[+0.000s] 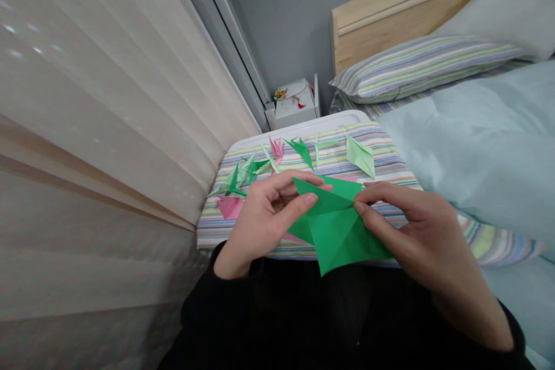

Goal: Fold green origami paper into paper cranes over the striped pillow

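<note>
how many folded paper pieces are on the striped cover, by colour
dark green paper pieces: 3
light green paper pieces: 3
pink paper pieces: 2
total: about 8 on the striped cover; the left pile overlaps, so this is approximate

not counted: the held green sheet and pink edges beneath it

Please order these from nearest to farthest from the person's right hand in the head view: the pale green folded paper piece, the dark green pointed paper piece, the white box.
From the right hand:
1. Pale green folded paper piece, ahead of the hand on the striped cover.
2. Dark green pointed paper piece, farther left on the cover.
3. White box, beyond the cover's far edge.
</note>
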`<state>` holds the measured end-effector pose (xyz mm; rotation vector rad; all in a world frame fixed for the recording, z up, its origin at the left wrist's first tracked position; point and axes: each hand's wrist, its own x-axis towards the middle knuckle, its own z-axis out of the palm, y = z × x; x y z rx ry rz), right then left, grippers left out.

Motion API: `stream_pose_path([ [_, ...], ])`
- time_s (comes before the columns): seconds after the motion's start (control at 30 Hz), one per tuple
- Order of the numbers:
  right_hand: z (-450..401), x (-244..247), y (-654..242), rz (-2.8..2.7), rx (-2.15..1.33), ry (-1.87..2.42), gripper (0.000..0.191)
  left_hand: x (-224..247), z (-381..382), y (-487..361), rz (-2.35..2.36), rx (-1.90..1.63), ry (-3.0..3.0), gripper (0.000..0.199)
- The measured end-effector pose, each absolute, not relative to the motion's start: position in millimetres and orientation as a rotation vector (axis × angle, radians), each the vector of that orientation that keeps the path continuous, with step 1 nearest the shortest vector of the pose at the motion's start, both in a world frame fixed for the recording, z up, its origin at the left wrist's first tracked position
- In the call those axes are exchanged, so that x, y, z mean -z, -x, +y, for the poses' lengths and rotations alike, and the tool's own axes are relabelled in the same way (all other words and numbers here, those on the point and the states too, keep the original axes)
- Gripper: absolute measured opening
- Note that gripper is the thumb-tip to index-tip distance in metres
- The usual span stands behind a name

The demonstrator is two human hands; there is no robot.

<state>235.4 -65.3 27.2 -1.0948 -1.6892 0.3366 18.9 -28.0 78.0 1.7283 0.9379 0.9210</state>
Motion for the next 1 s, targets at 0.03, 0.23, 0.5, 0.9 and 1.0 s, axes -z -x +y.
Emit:
stream_pose_path([
  [0.03, -65, -26, -234, -1.686, -0.326, 1.123, 0.012, -74, -29, -24, 0.988, -0.943, -1.713, 0.022],
  [0.23, -75, -30, -216, -1.75, -0.048, 1.251, 0.017, -58, -31, -41, 1.238, -1.188, -1.608, 0.042],
  [0.5, -86, -36, -189, -1.816, 0.003, 1.406, 0.013, -55, -51, -51, 1.187, -1.22, -1.533, 0.023],
  [0.9, -74, -30, -193, -1.79, -0.087, 1.301, 0.008, -41, -47, -47, 0.958, -1.216, -1.272, 0.034],
  [1.0, -72, -26, -198, -1.748, -0.199, 1.231, 0.009, -41, -47, -44, 0.904, -1.134, -1.394, 0.039],
])
